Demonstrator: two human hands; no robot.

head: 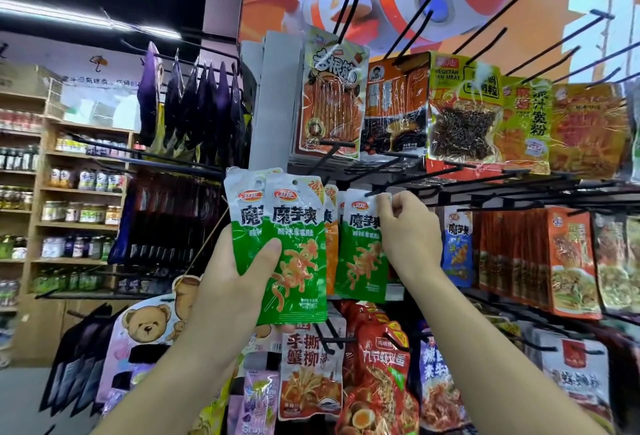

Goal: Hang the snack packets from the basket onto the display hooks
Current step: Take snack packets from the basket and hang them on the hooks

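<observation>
**Now at the hooks: green packets up against the rack**

Right, we've got our left hand clamped around a fanned bunch of green packets, thumb pressed flat across the front one, at least two white-topped packs showing in the grip. Over on the other side, our right hand pinches the top corner of a single green packet, fingertips curled tight at its upper edge, right where a black display hook pokes out of the rack. Whether the hook has gone through the packet's hole, we cannot tell; the fingers cover that spot.

Between the two green lots, an orange packet peeks out edge-on. Just right of our hand hangs a blue packet, then a row of red-and-orange packs. Above, a higher row carries an orange strip-snack bag and a yellow vegetarian meat pack. Down below, a red packet hangs. Far left, wooden shelves hold jars and bottles.
</observation>
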